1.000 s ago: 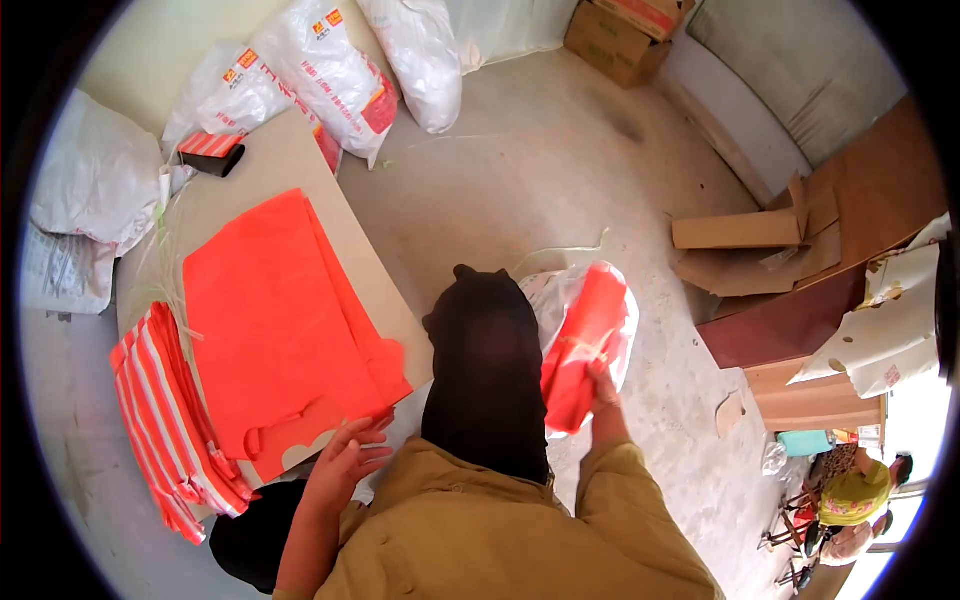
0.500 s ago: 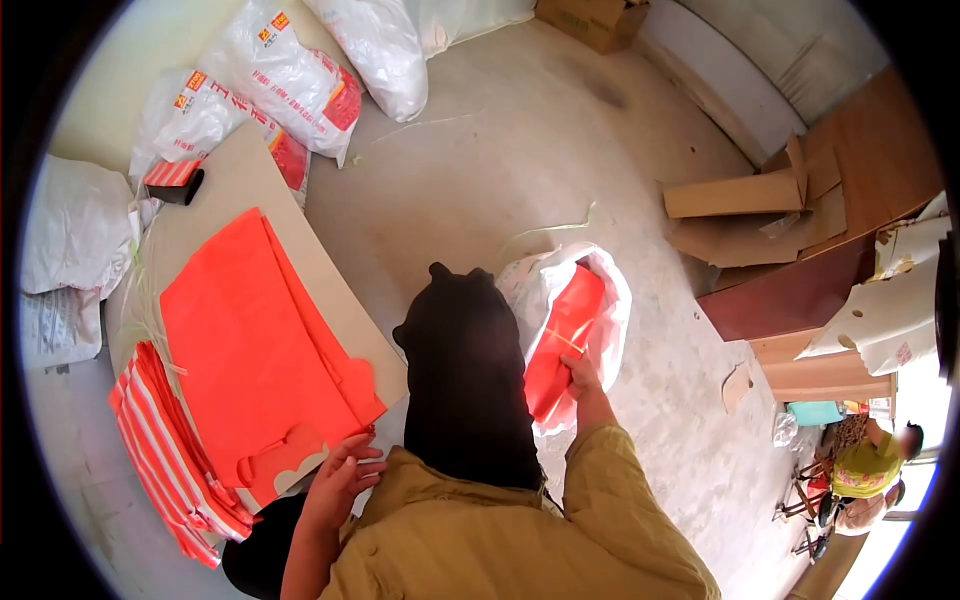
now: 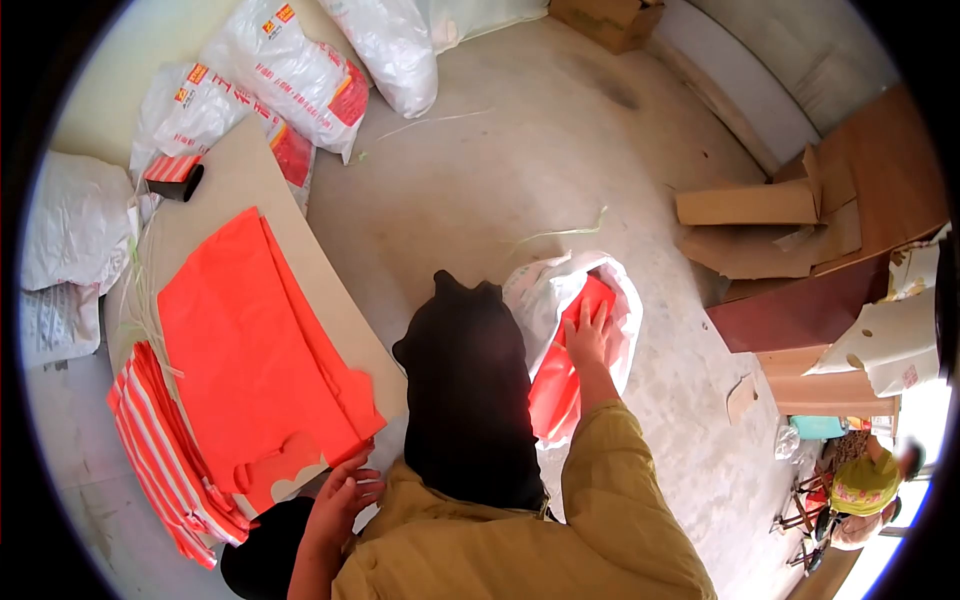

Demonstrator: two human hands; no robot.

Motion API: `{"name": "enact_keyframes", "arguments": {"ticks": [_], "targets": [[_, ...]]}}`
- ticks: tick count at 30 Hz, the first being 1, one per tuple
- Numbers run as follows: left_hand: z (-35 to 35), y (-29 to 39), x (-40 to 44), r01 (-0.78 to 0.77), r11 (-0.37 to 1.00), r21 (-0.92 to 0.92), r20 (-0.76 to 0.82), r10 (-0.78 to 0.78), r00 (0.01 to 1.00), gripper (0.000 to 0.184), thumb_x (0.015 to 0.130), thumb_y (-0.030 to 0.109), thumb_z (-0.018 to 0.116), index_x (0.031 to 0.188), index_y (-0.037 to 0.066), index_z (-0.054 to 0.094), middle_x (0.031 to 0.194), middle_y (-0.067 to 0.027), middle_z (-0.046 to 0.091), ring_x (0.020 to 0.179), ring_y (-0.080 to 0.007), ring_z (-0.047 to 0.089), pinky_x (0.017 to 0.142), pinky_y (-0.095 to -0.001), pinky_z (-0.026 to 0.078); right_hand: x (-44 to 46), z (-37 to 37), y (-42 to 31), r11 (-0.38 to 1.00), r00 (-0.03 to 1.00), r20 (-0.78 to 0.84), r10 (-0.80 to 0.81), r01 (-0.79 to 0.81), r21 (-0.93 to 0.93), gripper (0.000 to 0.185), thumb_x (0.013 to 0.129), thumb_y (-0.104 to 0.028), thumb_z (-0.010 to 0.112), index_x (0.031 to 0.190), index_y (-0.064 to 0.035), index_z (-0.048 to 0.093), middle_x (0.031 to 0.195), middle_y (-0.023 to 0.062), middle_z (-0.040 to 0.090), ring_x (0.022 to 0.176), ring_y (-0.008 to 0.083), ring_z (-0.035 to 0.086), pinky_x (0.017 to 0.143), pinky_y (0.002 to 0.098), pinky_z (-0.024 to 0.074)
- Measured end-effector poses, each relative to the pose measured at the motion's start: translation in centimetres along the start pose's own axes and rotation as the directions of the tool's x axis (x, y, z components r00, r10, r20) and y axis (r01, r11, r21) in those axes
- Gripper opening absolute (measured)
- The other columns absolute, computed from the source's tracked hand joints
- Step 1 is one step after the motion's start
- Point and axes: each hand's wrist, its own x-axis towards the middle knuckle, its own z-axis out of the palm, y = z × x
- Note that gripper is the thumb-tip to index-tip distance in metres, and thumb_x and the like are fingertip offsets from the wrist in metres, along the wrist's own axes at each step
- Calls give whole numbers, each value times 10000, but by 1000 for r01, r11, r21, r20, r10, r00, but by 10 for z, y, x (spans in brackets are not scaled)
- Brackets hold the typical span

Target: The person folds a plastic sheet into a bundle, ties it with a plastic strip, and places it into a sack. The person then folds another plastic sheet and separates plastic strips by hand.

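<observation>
My right hand (image 3: 588, 342) lies with spread fingers on a folded red cloth bundle (image 3: 556, 388), which sits inside an open white plastic sack (image 3: 630, 330) on the floor. My left hand (image 3: 343, 494) hangs near the lower corner of the work board, its fingers loosely bent and apart, with nothing seen in it. Just beyond its fingertips, flat red cloth pieces (image 3: 255, 345) lie stacked on the tan board (image 3: 330, 300). Beside them is a folded pile of red-and-white striped cloth (image 3: 165, 460).
Filled white plastic sacks (image 3: 290, 75) line the wall at upper left. A small striped-and-black item (image 3: 175, 177) rests on the board's far end. Opened cardboard (image 3: 750, 205) stands at right, a carton (image 3: 608, 22) at the top. Another person (image 3: 866, 485) sits at far right.
My right hand has moved up along the red bundle, and its fingers went from gripping the bundle to spread flat on it. My left hand has barely moved.
</observation>
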Motion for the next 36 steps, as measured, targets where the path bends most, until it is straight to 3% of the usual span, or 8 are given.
{"name": "enact_keyframes", "arguments": {"ticks": [5, 11, 14, 17, 20, 29, 32, 36], "targets": [[11, -2, 1, 42, 999, -34, -83, -45, 996, 465, 1023, 266, 575, 1430, 61, 485, 1233, -103, 609, 1122, -230, 611, 989, -375, 486, 10, 13, -35, 903, 993, 115, -18, 66, -425, 631, 953, -279, 574, 1552, -216, 387, 1701, 144, 37, 1522, 513, 84, 1186, 626, 254], [12, 0, 11, 150, 988, 19, -106, -148, 983, 480, 1026, 271, 578, 1438, 48, 476, 1260, -104, 605, 1116, -223, 604, 984, -359, 492, 23, 27, -52, 887, 997, 70, 11, 22, -461, 605, 896, -109, 630, 1477, -201, 491, 1694, 95, 144, 1515, 451, 198, 1143, 617, 313], [10, 1, 14, 164, 986, 17, -106, -161, 981, 481, 1032, 260, 563, 1444, 32, 466, 1269, -109, 601, 1113, -227, 604, 988, -362, 494, 35, 38, -42, 890, 991, 120, 63, -1, -457, 671, 820, -106, 687, 1466, -116, 504, 1698, 167, 20, 1543, 470, 69, 1211, 609, 191], [9, 0, 17, 176, 984, 15, -113, -173, 978, 477, 1035, 251, 554, 1445, 26, 463, 1270, -114, 601, 1110, -230, 605, 991, -364, 494, 37, 37, -37, 823, 999, -11, -53, 37, -566, 624, 852, -79, 654, 1458, -67, 504, 1639, 150, 255, 1506, 424, 225, 1198, 558, 251], [9, -1, 15, 198, 980, 11, -119, -195, 973, 467, 1039, 237, 543, 1448, 27, 462, 1270, -119, 603, 1108, -234, 605, 994, -365, 493, 42, 44, -16, 865, 907, -111, -407, 343, -366, 611, 849, -105, 645, 1437, -9, 510, 1603, 172, 300, 1505, 405, 219, 1213, 549, 217], [11, 2, 20, 199, 980, 8, -135, -196, 971, 467, 1046, 222, 529, 1466, 35, 452, 1279, -122, 605, 1124, -234, 600, 1007, -372, 488, 54, 25, -35, 926, 971, 103, -214, 236, -295, 757, 851, -147, 658, 1536, -36, 354, 1627, 170, 256, 1533, 389, 120, 1252, 541, 114], [10, -1, 23, 185, 983, -13, -132, -185, 974, 465, 1048, 214, 522, 1467, 25, 448, 1279, -118, 606, 1133, -231, 596, 1010, -371, 486, 71, 56, -12, 930, 968, 16, -252, 246, -273, 803, 870, -186, 658, 1568, -51, 285, 1649, 157, 218, 1530, 402, 116, 1243, 575, 123], [7, -4, 23, 160, 987, -30, -112, -163, 980, 454, 1051, 207, 514, 1457, 12, 456, 1280, -114, 606, 1142, -226, 594, 1011, -367, 487, 67, 66, 13, 928, 926, -74, -370, 364, -82, 698, 846, -249, 676, 1483, -84, 444, 1613, 132, 306, 1518, 418, 167, 1226, 613, 144]]}}
